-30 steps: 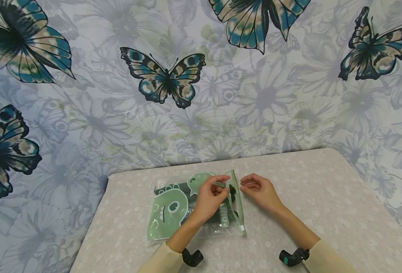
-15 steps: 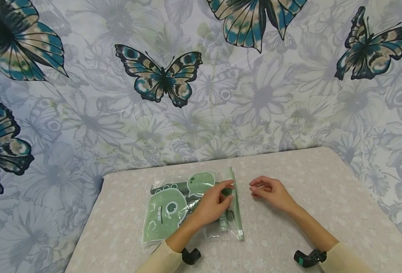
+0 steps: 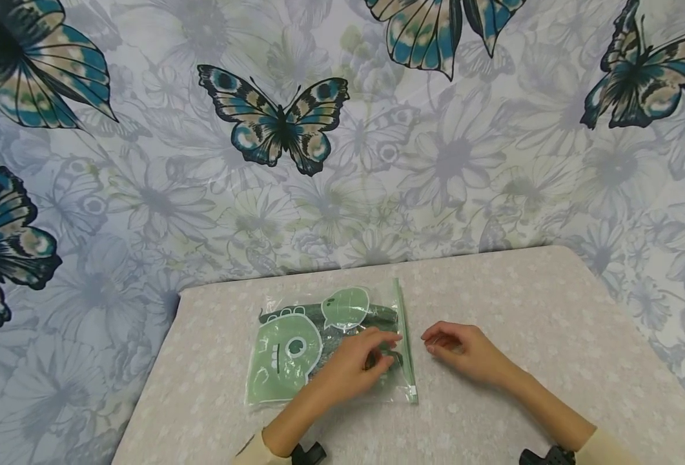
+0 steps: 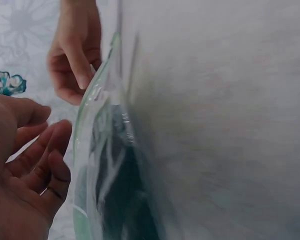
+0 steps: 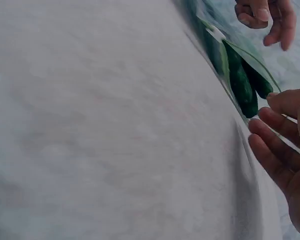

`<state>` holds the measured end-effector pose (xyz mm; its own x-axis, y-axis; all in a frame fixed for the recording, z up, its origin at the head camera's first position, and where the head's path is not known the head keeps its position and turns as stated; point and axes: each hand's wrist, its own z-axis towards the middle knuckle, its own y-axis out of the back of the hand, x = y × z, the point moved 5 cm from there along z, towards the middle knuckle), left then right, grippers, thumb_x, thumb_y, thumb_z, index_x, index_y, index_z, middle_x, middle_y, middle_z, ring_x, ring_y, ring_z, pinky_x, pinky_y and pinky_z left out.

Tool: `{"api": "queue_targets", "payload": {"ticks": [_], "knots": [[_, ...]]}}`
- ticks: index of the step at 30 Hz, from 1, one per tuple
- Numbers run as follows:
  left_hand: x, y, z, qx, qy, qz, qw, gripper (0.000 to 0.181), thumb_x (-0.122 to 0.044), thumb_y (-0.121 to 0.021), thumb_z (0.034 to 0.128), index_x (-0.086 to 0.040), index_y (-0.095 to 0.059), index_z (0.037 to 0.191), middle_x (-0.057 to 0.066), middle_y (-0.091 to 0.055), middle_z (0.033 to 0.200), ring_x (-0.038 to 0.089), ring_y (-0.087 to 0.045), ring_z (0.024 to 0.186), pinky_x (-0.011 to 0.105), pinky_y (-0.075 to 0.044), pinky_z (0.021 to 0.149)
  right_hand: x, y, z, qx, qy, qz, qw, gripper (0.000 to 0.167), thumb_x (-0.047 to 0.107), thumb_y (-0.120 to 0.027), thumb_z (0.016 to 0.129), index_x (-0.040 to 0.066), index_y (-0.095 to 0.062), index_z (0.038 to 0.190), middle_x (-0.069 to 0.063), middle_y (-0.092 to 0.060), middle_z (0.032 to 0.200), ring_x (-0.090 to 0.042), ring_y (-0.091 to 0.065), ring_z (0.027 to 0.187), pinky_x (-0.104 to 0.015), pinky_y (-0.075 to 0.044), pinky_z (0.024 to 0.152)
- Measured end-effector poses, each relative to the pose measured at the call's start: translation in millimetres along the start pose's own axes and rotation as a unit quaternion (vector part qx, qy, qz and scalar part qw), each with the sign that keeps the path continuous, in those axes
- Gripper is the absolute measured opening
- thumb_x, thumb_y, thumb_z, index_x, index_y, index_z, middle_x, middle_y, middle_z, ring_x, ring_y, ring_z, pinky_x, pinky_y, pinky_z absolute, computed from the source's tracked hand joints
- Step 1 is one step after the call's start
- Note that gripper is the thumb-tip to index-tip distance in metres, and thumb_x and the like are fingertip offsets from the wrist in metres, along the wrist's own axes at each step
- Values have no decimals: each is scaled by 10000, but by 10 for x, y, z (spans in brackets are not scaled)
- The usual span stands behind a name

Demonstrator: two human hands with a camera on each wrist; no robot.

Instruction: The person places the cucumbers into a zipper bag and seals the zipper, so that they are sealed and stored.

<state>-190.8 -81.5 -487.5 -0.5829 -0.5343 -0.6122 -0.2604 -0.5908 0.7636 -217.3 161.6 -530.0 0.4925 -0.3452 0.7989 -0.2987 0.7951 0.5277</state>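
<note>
A clear zip bag (image 3: 278, 381) printed with green cartoon monsters lies flat on the table. Its green zip strip (image 3: 407, 349) runs along the right side, with a pale slider (image 3: 413, 391) at the near end. Over the bag's right part is my left hand (image 3: 356, 365), fingers loosely bent, fingertips by the strip and nothing visible in them. My right hand (image 3: 472, 355) is just right of the strip in the head view, loosely curled and holding nothing. Dark green, long, rounded things (image 4: 122, 195) show inside the bag; in the right wrist view these dark green things (image 5: 240, 82) resemble cucumbers.
A pale, faintly patterned cloth covers the table (image 3: 528, 297). Behind it hangs a floral backdrop (image 3: 452, 161) with large butterflies. Black wrist cameras (image 3: 308, 454) sit at both cuffs.
The bag's zip side, lifted and gaping a second ago, now lies flatter. My right hand has moved away from the strip and nearer to me. My left hand has also slid nearer to me.
</note>
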Motion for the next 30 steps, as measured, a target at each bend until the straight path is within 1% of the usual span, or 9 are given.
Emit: {"api": "queue_targets", "payload": {"ticks": [3, 6, 9, 12, 15, 19, 24, 27, 30], "knots": [[-25, 15, -149, -12, -362, 577, 9977, 250, -207, -763, 1007, -193, -760, 1257, -43, -738, 1091, 26, -641, 879, 169, -527, 777, 174, -36, -84, 8, 760, -481, 9959, 187, 82, -772, 986, 127, -754, 1166, 2, -805, 1078, -52, -741, 918, -268, -621, 814], [-40, 25, -266, -148, -678, 1212, 9902, 217, -238, -855, 920, -223, -775, 1121, -91, -702, 1009, 48, -629, 923, 220, -535, 864, 340, -101, -168, 2, 1406, -1037, 9846, 254, 47, -811, 939, 162, -751, 1157, 55, -784, 1108, -41, -734, 956, -248, -610, 834], [-38, 17, -338, -226, -754, 1592, 9841, 288, -300, -920, 831, -267, -745, 1058, -135, -657, 990, 50, -603, 968, 270, -526, 925, 465, -187, -236, -57, 1876, -1687, 9676, 311, 63, -858, 885, 200, -756, 1144, 113, -738, 1141, -34, -722, 1013, -197, -585, 873], [-24, -30, -378, -109, -678, 1819, 9809, 352, -367, -938, 797, -294, -683, 1028, -164, -619, 996, 43, -565, 986, 279, -495, 938, 538, -288, -272, -76, 2273, -2134, 9501, 353, 75, -897, 829, 215, -755, 1120, 123, -689, 1158, -28, -692, 1007, -154, -558, 862], [-19, -104, -397, 64, -622, 1991, 9780, 406, -424, -934, 794, -295, -625, 1024, -166, -588, 1007, 48, -533, 991, 279, -452, 919, 560, -377, -281, -49, 2485, -2377, 9390, 354, 77, -901, 794, 232, -742, 1069, 124, -672, 1126, -5, -633, 932, -114, -515, 792], [-14, -190, -411, 223, -589, 2095, 9758, 433, -450, -928, 808, -296, -587, 1028, -171, -558, 1018, 39, -508, 992, 268, -421, 906, 539, -453, -267, -68, 2570, -2645, 9295, 341, 120, -906, 776, 256, -724, 1030, 125, -668, 1101, -2, -569, 894, -119, -477, 747], [-21, -240, -419, 195, -664, 2135, 9745, 440, -425, -934, 815, -293, -581, 1041, -175, -553, 1017, 30, -497, 956, 258, -422, 893, 536, -476, -242, -25, 2666, -2890, 9195, 263, 194, -901, 838, 262, -739, 1033, 104, -695, 1125, -48, -614, 1027, -218, -547, 855], [-43, -274, -396, 78, -795, 2312, 9696, 410, -431, -909, 842, -288, -593, 1060, -166, -570, 1034, 40, -530, 964, 259, -427, 887, 551, -458, -221, -25, 2696, -2830, 9204, 226, 191, -885, 853, 259, -747, 1018, 130, -700, 1059, -47, -634, 1016, -240, -552, 875], [-78, -315, -354, -90, -900, 2546, 9628, 380, -447, -876, 868, -286, -594, 1065, -160, -579, 1033, 50, -561, 964, 257, -429, 881, 559, -419, -190, -73, 2539, -2619, 9310, 204, 190, -876, 863, 259, -757, 1014, 163, -692, 1003, -14, -639, 965, -212, -540, 848]]}}
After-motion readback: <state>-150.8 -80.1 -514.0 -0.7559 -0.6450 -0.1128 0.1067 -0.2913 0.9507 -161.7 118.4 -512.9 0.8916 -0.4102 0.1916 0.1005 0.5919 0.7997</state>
